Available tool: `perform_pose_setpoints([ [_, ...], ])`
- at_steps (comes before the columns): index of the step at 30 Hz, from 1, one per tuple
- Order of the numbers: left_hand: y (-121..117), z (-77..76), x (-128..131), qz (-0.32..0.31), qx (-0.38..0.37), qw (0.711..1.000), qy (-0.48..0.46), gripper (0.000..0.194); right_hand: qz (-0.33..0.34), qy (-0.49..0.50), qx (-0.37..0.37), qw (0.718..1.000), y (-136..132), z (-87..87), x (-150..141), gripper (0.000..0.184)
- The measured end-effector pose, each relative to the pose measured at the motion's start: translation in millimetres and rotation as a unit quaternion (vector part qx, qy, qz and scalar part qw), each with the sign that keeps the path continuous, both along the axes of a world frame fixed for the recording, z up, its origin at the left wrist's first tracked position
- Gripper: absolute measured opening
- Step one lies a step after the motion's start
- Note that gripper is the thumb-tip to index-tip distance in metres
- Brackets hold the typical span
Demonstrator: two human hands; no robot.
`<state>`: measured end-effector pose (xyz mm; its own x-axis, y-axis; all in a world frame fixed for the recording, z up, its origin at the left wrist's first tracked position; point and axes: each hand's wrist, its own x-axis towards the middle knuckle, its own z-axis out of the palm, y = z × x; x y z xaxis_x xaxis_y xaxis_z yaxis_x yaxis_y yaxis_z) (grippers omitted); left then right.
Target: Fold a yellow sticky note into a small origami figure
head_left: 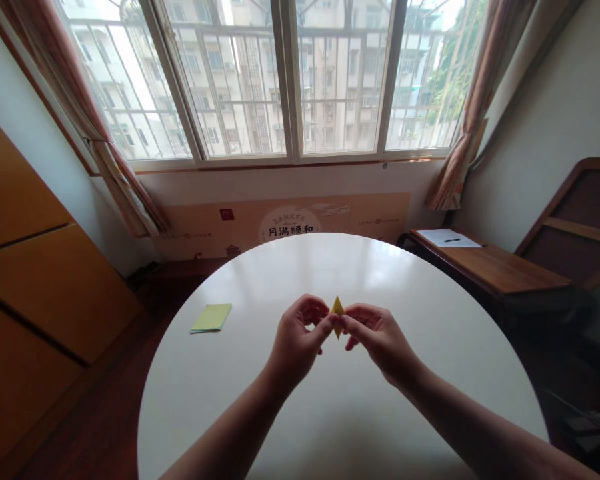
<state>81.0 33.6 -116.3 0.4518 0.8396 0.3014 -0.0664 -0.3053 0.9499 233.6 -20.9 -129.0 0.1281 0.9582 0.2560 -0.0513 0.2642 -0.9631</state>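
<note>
A small piece of yellow folded paper (337,307), shaped like a narrow diamond, is held upright above the middle of the white round table (340,413). My left hand (303,333) pinches its left side between thumb and fingers. From the other side, my right hand (375,333) pinches it too, and the two thumbs nearly meet across its front. The thumbs hide the middle of the paper; its top and bottom points show. On the table to the left lies a stack of square paper (211,318), with a yellow-green sheet on top.
Behind the table, a printed panel (205,220) stands under the window (290,87). To the right is a wooden side table (515,263) bearing a white sheet (445,239) with a dark object on it. An orange-brown cabinet (35,287) stands at the left.
</note>
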Motion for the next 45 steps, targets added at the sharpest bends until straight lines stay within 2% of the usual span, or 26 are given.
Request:
perform_pose_setpoints([
  [6, -1.7, 3.0, -0.3, -0.009, -0.015, 1.0, -0.02, 0.024, 0.004, 0.017, 0.0, 1.0, -1.6, 2.4, 0.8, 0.027],
  [19, -1.7, 7.3, 0.2, -0.014, 0.012, 1.0, -0.021, 0.018, 0.024, 0.068, -0.003, 0.997, -1.4, 1.0, 1.2, 0.025],
  [28, 0.0, 5.7, -0.4, -0.02, 0.011, 1.0, -0.014, 0.014, 0.011, 0.021, 0.014, 1.0, -0.7, -1.2, 0.3, 0.025],
  [33, -0.4, 6.7, -0.9, -0.022, -0.006, 1.0, -0.018, 0.018, 0.011, 0.003, 0.027, 1.0, -1.8, -1.3, 1.5, 0.023],
  [38, 0.5, 7.7, -1.7, -0.03, -0.022, 0.999, -0.023, 0.023, 0.042, 0.024, 0.003, 0.999, -2.5, 0.3, 3.7, 0.023],
  [45, 2.7, 5.1, -3.4, -0.021, 0.002, 1.0, 0.005, 0.021, 0.057, 0.034, -0.016, 0.998, -2.9, 1.9, 4.0, 0.025],
])
